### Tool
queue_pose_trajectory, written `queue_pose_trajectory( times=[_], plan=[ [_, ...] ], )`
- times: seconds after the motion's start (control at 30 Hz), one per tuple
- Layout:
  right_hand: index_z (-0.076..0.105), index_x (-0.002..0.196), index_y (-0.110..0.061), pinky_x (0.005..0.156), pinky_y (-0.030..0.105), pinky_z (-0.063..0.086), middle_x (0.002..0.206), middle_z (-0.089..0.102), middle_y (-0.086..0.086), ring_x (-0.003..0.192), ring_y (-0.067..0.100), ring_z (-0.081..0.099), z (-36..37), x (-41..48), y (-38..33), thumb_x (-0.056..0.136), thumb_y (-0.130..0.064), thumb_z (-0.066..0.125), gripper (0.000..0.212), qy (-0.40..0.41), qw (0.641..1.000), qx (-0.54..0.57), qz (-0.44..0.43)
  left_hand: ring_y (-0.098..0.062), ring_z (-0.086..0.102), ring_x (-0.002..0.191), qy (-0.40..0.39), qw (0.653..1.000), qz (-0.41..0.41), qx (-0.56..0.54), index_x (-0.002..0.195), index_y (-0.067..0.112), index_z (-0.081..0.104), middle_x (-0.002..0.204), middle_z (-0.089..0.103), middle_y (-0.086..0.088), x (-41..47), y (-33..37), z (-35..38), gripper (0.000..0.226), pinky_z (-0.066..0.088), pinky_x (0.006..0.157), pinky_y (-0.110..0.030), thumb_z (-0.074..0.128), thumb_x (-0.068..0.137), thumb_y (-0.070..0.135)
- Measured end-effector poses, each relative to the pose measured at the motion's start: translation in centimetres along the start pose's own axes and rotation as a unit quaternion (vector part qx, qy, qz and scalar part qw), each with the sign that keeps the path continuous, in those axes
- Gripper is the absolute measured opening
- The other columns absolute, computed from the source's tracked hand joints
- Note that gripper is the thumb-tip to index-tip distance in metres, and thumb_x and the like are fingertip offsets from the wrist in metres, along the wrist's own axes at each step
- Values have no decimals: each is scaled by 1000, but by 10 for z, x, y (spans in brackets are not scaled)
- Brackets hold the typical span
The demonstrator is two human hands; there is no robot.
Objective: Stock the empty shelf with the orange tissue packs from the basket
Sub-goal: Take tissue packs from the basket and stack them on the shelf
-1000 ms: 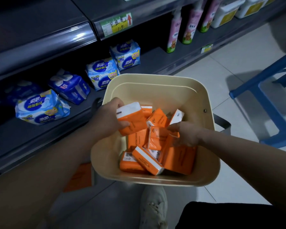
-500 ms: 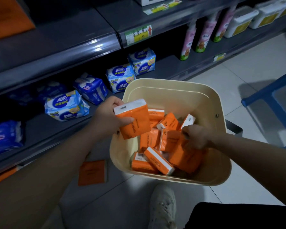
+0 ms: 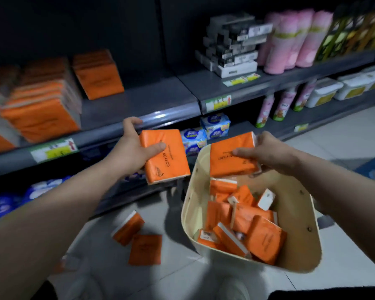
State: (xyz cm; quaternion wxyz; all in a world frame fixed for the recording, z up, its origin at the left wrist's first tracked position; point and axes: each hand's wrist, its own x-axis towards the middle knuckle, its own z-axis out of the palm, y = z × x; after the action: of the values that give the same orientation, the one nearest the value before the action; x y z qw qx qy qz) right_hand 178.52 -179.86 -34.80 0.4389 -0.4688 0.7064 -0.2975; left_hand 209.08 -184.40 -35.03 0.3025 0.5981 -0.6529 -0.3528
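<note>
Each hand grips an orange tissue pack at frame centre: left hand (image 3: 133, 148), right hand (image 3: 266, 151). The basket (image 3: 307, 252) sits lower right. Stacked packs (image 3: 41, 109) fill the shelf (image 3: 139, 105) upper left.

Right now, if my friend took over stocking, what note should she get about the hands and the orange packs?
Left grip holds one orange pack near the shelf edge.
Right grip holds a second pack above the basket.
Done: shelved packs fill the shelf's left side; bare space remains.
Left: many basket packs and two floor packs.
</note>
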Motion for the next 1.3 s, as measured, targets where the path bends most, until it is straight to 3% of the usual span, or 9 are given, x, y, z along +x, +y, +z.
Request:
queue_pose_trajectory(
  times=[0.1, 0.2, 0.27, 0.4, 0.6, 0.77, 0.93, 1.13, 1.3],
  plan=[
    [59, 88, -5, 49, 29, 52, 71, 61, 13, 47, 14, 58, 4, -1, -32, 72, -17, 81, 30, -8, 999, -15, -45, -27, 67, 80, 18, 1000, -7, 1, 114, 33, 21, 95, 66, -10, 3, 9, -37, 74, 57, 70, -42, 80, 71, 20],
    [55, 78, -9, 69, 45, 55, 71, 57, 16, 65, 23, 57, 8, 5, -73, 69, -10, 80, 27, 33, 995, -27, -94, -22, 61, 74, 83, 995, 5, 56, 114, 28, 28, 86, 59, -3, 13, 19, -72, 74, 52, 63, -33, 80, 65, 13],
    [55, 81, -11, 75, 48, 53, 74, 56, 14, 71, 23, 54, 12, 11, -101, 65, -8, 82, 31, 72, 991, -10, -115, -15, 59, 77, 113, 989, 1, 95, 110, 22, 43, 90, 60, 2, 23, 26, -95, 62, 49, 64, -28, 83, 63, 17],
    [59, 78, -15, 67, 36, 50, 72, 61, 6, 66, 18, 57, 25, 29, -146, 67, -12, 80, 24, 111, 979, 32, -166, -13, 59, 72, 136, 984, 51, 101, 91, 20, 64, 81, 64, 4, 53, 33, -129, 27, 48, 61, -22, 81, 70, 23],
    [53, 73, -19, 59, 30, 49, 72, 59, 2, 62, 14, 58, 58, 72, -185, 75, -16, 72, 19, 125, 969, 61, -203, -15, 55, 88, 107, 971, 99, 191, 118, 24, 55, 103, 61, 3, 113, 30, -148, 37, 37, 75, -24, 69, 83, 27],
    [53, 102, -17, 71, 35, 52, 90, 62, 2, 80, 18, 62, 78, 112, -197, 75, -25, 78, 38, 117, 973, 34, -194, -25, 57, 100, 101, 947, 58, 300, 120, 17, 50, 115, 60, -8, 152, 21, -151, 53, 38, 76, -25, 77, 74, 20],
    [52, 114, -13, 80, 38, 53, 106, 63, 6, 90, 23, 64, 87, 135, -205, 73, -28, 79, 51, 119, 977, 40, -175, -30, 57, 106, 101, 927, 36, 358, 116, 10, 55, 118, 59, -14, 176, 9, -155, 48, 44, 84, -32, 77, 74, 18],
    [50, 112, -16, 74, 36, 47, 103, 60, 3, 89, 20, 61, 91, 142, -208, 76, -28, 78, 47, 116, 976, 47, -177, -34, 58, 104, 118, 907, 38, 403, 114, 7, 60, 117, 57, -19, 187, -5, -161, 41, 48, 83, -35, 74, 76, 11],
    [53, 90, -21, 66, 29, 48, 84, 61, -5, 72, 9, 59, 96, 143, -208, 69, -27, 83, 37, 111, 975, 53, -186, -37, 58, 103, 136, 898, 22, 417, 113, 5, 57, 120, 51, -22, 189, -8, -161, 43, 49, 83, -41, 75, 77, 19]
  ],
)
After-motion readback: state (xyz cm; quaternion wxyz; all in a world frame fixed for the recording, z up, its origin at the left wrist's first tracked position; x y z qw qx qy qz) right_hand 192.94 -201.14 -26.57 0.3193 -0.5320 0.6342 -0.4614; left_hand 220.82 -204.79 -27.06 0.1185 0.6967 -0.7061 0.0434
